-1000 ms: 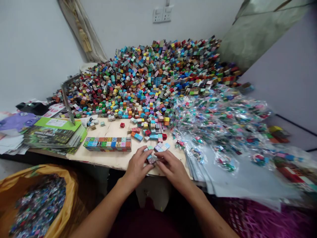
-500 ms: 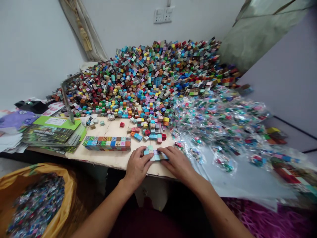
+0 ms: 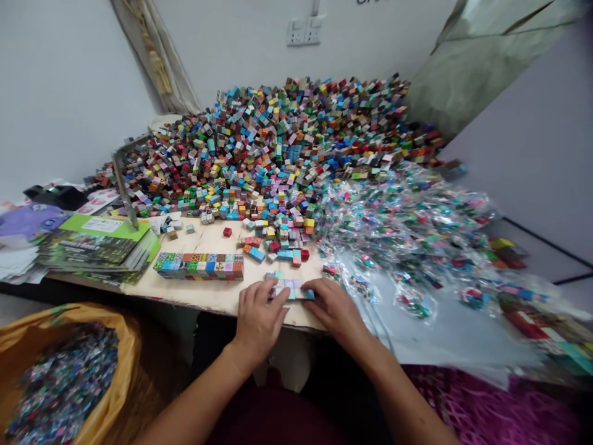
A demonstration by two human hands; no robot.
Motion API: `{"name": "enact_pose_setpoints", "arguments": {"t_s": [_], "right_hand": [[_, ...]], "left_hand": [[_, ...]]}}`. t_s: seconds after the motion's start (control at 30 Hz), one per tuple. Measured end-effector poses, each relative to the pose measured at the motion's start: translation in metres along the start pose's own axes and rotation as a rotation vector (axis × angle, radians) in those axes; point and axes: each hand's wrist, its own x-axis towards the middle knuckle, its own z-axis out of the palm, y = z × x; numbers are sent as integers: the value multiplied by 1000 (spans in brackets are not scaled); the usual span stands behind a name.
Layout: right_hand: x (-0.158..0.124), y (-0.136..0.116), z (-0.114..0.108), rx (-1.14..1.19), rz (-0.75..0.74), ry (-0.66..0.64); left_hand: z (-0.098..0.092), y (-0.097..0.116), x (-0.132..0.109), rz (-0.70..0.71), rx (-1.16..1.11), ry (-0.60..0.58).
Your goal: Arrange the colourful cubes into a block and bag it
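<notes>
Close to the table's front edge lies a small group of patterned cubes (image 3: 291,285), pale blue, lilac and green, set side by side. My left hand (image 3: 260,310) grips its left end, thumb at the front and fingers curled over the back. At the right end my right hand (image 3: 334,307) pinches the cubes between thumb and fingers. A long block of patterned cubes in rows (image 3: 199,266) rests on the table to the left. Just behind my hands are loose cubes, among them a red cube (image 3: 304,254) and a blue-and-orange piece (image 3: 254,253).
A large heap of loose cubes (image 3: 259,142) fills the table's back. Clear plastic packets (image 3: 407,228) cover the right side. Stacked printed booklets (image 3: 97,241) lie left, beside a metal bracket (image 3: 124,185). Below the left edge, a yellow bag (image 3: 127,352) holds shiny packets.
My left thumb has shifted forward and more cube tops show between my hands. My right fingers have drawn back toward the right end. The camera view has shifted slightly.
</notes>
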Motion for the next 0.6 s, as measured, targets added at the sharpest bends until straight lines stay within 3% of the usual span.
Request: {"name": "enact_pose_setpoints", "arguments": {"t_s": [0.13,0.3,0.47,0.6], "right_hand": [[-4,-2,-3,41,-30,-6],[-1,5,-11,77,25,67],[10,11,-7,-6,51,52],[27,2,-7,-136,11,168]], "left_hand": [[8,10,4,88,-6,-76],[13,9,6,99,14,-67],[12,8,3,91,5,-43],[15,10,1,91,10,-44]]}}
